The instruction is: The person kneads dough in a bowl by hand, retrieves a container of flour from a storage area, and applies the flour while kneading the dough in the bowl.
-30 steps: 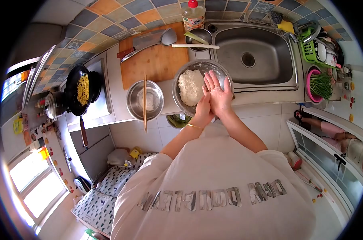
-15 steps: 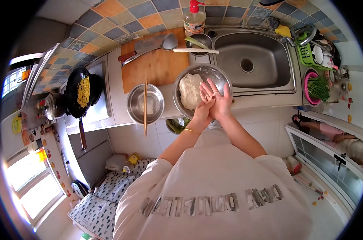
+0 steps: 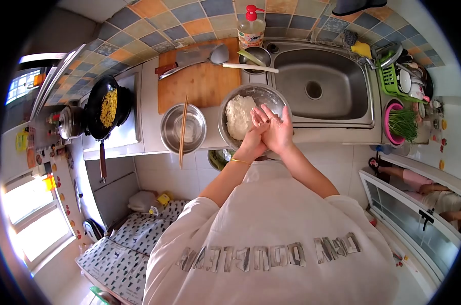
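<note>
Over the front right of a metal bowl my two hands touch each other. My right hand is palm up with its fingers stretched out and holds nothing; whitish residue marks the palm. My left hand lies against the base of that palm, its fingers partly bent and partly hidden. A pale, rough lump of dough fills the left side of the bowl. Just left, a smaller metal bowl has a pair of chopsticks across its rim.
Behind are a cutting board with a cleaver and ladle, a soap bottle and a sink. A pan of yellow food stands on the stove at left. Greens fill a pink basket. Another person is at far right.
The head view has tilted and shifted slightly. My hands stay together over the bowl, and my left hand has slid a little down along my right palm.
</note>
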Action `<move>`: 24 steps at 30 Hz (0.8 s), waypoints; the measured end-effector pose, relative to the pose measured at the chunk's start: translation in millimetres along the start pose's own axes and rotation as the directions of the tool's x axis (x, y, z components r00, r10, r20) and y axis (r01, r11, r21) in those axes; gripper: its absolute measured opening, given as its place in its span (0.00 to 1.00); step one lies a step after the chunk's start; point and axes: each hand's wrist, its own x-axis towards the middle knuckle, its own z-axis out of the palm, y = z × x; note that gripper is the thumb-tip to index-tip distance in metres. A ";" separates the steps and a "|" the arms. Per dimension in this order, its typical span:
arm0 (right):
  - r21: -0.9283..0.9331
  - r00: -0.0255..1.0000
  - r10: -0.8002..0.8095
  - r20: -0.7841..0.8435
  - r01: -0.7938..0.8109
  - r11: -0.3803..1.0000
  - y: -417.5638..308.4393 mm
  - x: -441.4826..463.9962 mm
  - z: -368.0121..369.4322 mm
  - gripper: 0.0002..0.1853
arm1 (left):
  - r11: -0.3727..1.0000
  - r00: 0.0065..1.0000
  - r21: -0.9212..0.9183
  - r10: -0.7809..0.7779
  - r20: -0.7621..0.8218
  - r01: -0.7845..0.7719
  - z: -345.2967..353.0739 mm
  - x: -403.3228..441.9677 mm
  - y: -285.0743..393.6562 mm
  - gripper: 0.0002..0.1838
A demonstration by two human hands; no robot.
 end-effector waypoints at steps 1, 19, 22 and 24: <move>0.035 1.000 -0.005 -0.002 0.005 0.999 -2.8 1.2 0.4 0.50 | 0.999 1.000 0.044 0.020 0.020 -0.021 1.8 -0.5 -0.4 0.21; -0.921 0.977 -0.168 0.129 0.181 0.344 19.8 34.4 -74.1 0.40 | 0.958 0.865 0.233 -0.031 -0.500 0.169 33.9 22.4 -10.0 0.35; -0.958 0.976 -0.166 0.144 0.179 0.226 1.9 40.9 -65.1 0.35 | 0.969 0.887 0.227 0.019 -0.461 0.098 33.1 22.2 -15.5 0.30; -0.977 0.966 -0.191 0.177 0.196 0.088 -0.7 40.4 -54.6 0.33 | 0.974 0.914 0.225 0.069 -0.400 0.025 31.2 21.6 -16.8 0.29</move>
